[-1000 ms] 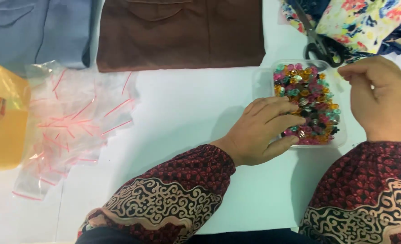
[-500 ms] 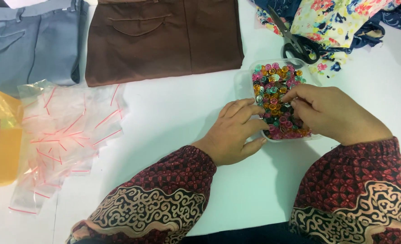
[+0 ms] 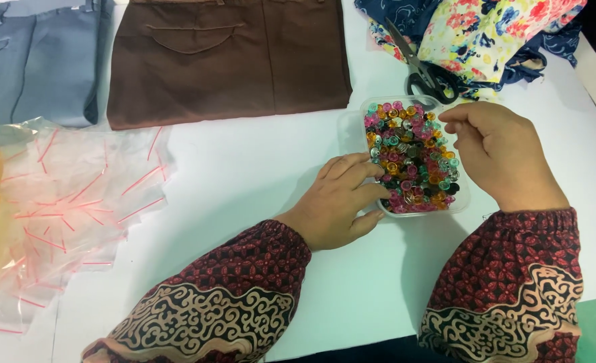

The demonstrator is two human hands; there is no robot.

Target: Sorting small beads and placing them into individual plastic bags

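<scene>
White worktop (image 3: 244,175). Far left: heap of clear zip bags (image 3: 69,202) with red strips. Behind: folded brown trousers (image 3: 227,57). Left hand (image 3: 342,198) lies half-curled against clear tray (image 3: 462,198) of coloured beads (image 3: 409,154), holding nothing. Right hand (image 3: 499,154) above tray's right rim, fingertips pinched, possibly on bead. Scissors (image 3: 422,67) beyond.
</scene>
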